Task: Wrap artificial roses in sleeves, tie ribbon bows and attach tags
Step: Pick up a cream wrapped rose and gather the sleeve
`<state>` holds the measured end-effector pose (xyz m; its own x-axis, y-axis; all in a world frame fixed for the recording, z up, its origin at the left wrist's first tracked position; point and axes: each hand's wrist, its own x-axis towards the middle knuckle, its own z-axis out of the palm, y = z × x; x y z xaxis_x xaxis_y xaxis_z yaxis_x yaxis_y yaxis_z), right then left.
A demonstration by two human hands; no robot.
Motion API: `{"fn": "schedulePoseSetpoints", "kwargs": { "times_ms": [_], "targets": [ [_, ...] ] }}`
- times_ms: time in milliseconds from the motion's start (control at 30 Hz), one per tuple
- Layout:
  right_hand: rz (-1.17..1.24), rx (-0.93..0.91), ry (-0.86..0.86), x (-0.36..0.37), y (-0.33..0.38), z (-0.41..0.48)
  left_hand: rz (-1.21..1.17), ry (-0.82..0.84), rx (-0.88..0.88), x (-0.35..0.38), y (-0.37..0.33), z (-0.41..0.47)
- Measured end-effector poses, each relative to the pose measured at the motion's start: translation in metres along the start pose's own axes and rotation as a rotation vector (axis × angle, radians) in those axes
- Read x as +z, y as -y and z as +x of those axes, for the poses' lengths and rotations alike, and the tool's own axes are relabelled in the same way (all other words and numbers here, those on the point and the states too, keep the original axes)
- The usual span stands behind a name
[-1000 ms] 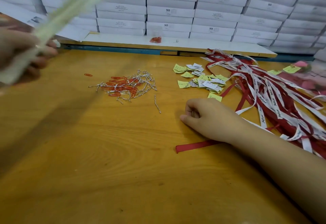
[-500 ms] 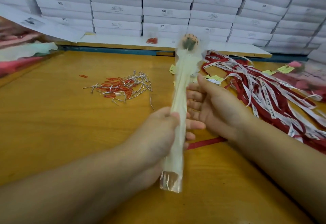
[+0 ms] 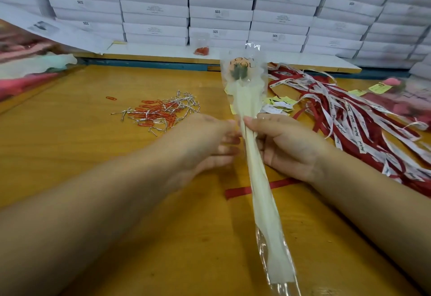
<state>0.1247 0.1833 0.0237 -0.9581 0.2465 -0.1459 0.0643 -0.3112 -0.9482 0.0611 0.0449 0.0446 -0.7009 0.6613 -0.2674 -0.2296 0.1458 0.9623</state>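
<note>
A sleeved artificial rose (image 3: 253, 146) lies lengthwise over the yellow table (image 3: 70, 151), its peach bloom at the far end inside clear film, the cream wrap tapering toward me. My right hand (image 3: 286, 146) grips the narrow middle of the sleeve from the right, thumb on top. My left hand (image 3: 210, 144) is at the same spot from the left, fingers curled against the sleeve. A single red ribbon (image 3: 238, 192) lies flat under the sleeve, just below my hands.
A heap of red and white ribbons (image 3: 354, 118) spreads on the right, with yellow and white tags (image 3: 279, 105) beside it. Red paper clips and silver twist ties (image 3: 161, 113) lie left of centre. Stacked white boxes (image 3: 221, 13) line the back. More wrapped roses (image 3: 30, 67) lie far left.
My left hand brought the sleeved rose from the upper left to the table's middle. My right hand left the red ribbon and took hold of the sleeve; both hands slid up to its middle.
</note>
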Motion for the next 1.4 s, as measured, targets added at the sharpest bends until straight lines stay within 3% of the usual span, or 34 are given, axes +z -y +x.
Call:
{"fn": "schedulePoseSetpoints", "kwargs": {
  "times_ms": [100,233,367,700,900,1200,1400],
  "targets": [
    [-0.044,-0.002,0.019,-0.002,0.000,-0.003,0.063,-0.048,-0.014,-0.007,-0.007,0.021],
    [-0.070,-0.019,0.052,0.002,-0.005,-0.003,0.033,0.035,-0.022,-0.012,0.000,0.027],
    [-0.115,-0.050,0.063,0.008,-0.001,0.001,-0.029,0.070,0.098,-0.018,0.009,0.025],
    [-0.377,-0.027,-0.019,0.006,-0.004,-0.004,0.078,-0.055,0.259,-0.013,0.025,0.021],
    [-0.303,-0.022,-0.117,0.003,-0.003,-0.005,0.089,-0.099,0.277,-0.017,0.025,0.025],
    [-0.280,-0.009,-0.115,0.007,-0.005,-0.006,0.082,-0.047,0.289,-0.023,0.029,0.032],
    [-0.130,0.153,-0.096,0.002,-0.001,-0.004,0.135,0.024,0.271,-0.021,0.027,0.029]
  ]
}}
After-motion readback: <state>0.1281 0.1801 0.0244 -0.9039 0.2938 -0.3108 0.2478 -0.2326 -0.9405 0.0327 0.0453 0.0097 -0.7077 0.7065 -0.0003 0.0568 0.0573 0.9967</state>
